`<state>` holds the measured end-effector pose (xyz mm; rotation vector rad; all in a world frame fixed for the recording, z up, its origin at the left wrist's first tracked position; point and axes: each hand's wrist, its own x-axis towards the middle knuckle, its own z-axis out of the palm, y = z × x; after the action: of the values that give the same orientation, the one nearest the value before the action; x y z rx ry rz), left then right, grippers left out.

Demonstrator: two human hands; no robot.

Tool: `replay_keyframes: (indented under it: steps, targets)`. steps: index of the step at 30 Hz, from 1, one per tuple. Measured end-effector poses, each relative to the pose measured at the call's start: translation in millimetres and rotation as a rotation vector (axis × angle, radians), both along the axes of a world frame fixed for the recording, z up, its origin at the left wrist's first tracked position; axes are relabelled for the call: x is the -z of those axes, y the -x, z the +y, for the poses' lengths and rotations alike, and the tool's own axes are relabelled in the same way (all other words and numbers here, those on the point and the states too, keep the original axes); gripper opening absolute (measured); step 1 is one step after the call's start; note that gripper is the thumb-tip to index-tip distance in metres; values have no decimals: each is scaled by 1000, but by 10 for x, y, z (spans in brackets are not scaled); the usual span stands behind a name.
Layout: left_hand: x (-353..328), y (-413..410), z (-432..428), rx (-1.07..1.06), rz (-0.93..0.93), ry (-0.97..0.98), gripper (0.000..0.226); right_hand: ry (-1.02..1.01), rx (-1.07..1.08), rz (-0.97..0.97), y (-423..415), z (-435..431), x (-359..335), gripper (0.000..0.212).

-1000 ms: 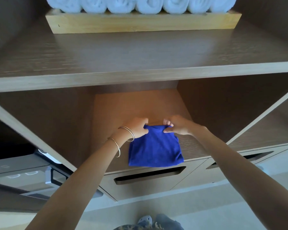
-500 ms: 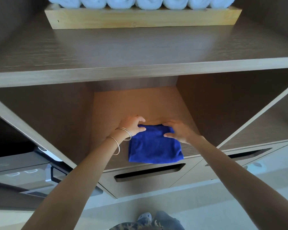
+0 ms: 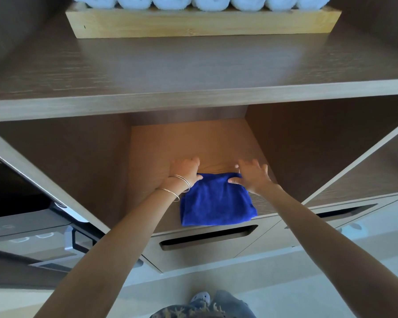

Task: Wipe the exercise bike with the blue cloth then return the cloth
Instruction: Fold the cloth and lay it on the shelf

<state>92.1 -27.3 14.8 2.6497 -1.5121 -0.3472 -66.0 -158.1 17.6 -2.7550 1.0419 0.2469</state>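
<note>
Centrally, a folded blue cloth [image 3: 217, 200] is being shown lying flat on the floor of an open wooden compartment [image 3: 193, 143], its near edge at the front lip; the left hand [image 3: 185, 171] is being rested at its far left corner, fingers relaxed and gripping nothing; the right hand [image 3: 253, 175] is being held at the far right corner, fingers spread, thumb touching the fabric; thin bangles [image 3: 182, 182] are being worn on the left wrist; rolled white towels [image 3: 211, 2] are being kept in a wooden tray [image 3: 205, 24] above.
</note>
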Motion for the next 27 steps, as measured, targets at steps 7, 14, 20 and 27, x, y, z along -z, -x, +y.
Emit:
replay_keyframes:
  steps: [7, 14, 20, 27]
  targets:
    - [169, 278, 514, 347, 17, -62, 93, -63, -430, -114, 498, 306, 319, 73]
    - [164, 199, 376, 314, 47, -170, 105, -265, -336, -137, 423, 98, 368, 76]
    - [244, 394, 674, 315, -119, -119, 87, -57, -323, -304, 599, 490, 303, 44]
    - [344, 413, 684, 336, -131, -114, 70, -45, -329, -211, 795, 550, 393, 43]
